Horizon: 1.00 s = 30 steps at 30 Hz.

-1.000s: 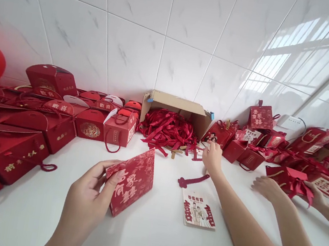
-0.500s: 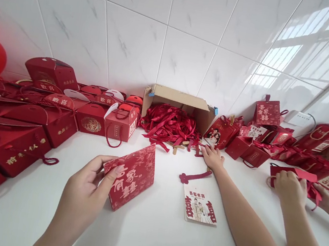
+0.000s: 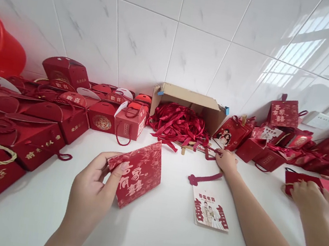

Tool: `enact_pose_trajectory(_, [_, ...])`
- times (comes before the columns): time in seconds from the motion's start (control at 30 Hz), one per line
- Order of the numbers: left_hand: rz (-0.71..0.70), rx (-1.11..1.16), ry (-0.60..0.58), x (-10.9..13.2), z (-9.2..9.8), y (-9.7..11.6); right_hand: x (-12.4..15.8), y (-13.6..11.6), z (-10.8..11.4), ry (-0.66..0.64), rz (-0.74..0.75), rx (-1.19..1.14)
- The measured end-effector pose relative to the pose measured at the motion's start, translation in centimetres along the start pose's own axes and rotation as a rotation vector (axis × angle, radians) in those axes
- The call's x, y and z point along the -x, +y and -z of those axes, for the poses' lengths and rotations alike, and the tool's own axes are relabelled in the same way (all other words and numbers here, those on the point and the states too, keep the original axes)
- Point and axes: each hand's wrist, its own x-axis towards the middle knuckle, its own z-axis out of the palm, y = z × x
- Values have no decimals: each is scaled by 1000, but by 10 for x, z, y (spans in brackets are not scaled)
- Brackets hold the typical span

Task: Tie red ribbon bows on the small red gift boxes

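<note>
My left hand [image 3: 94, 189] is closed on a flat red folded gift box [image 3: 139, 179] with white characters, thumb on its front face, held above the white table. My right hand [image 3: 226, 162] reaches to the foot of the ribbon pile, its fingertips pinching the end of a dark red paper strap [image 3: 210, 154]. Part of that strap lies among other small strips. Nearer to me rests a white card [image 3: 210, 211] printed with a couple and red characters. Just above the card lies another dark red strap [image 3: 205, 179] with a flower-shaped end.
A cardboard box [image 3: 192, 95] on its side spills red ribbons [image 3: 180, 123]. Red gift boxes [image 3: 43, 139] crowd the left, with a red bucket [image 3: 3, 45] behind. More boxes [image 3: 274, 157] stand right. A co-worker's hands [image 3: 315, 198] handle a red box at the right edge.
The view has turned slightly left. My right hand's fingers have drawn together on the dark red strap's end, and the strap has shifted. The left hand keeps its hold on the gift box.
</note>
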Motion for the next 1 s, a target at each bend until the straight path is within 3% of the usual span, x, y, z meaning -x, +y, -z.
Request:
enact_pose_trajectory(0.2, [-19,-34,78,-4,9,0,0,0,1,12,-66,-197])
enact_pose_trajectory(0.37, [31,-61,113,-14,25,-4,-1,1,14,76,-188,-542])
enact_pose_trajectory(0.5, [56,-76,143,-21,33,-10,4,-26,33,53,-175,-924])
enact_pose_trajectory(0.6, [55,-91,169,-23,33,-16,29,-67,46,-103,-39,-1208])
enact_pose_trajectory(0.67, [-23,-125,171,-23,31,-19,58,-97,51,-257,71,-1350])
enact_pose_trajectory(0.77, [-288,-239,229,-17,29,-18,111,-133,57,-493,177,-1456])
enact_pose_trajectory(0.9, [-599,-398,394,6,28,-2,168,-151,63,-936,221,-1678])
enact_pose_trajectory(0.93, [-654,-359,352,13,27,3,177,-151,64,-997,222,-1695])
enact_pose_trajectory(1.0, [-716,-237,123,24,23,11,190,-150,66,-1032,243,-1690])
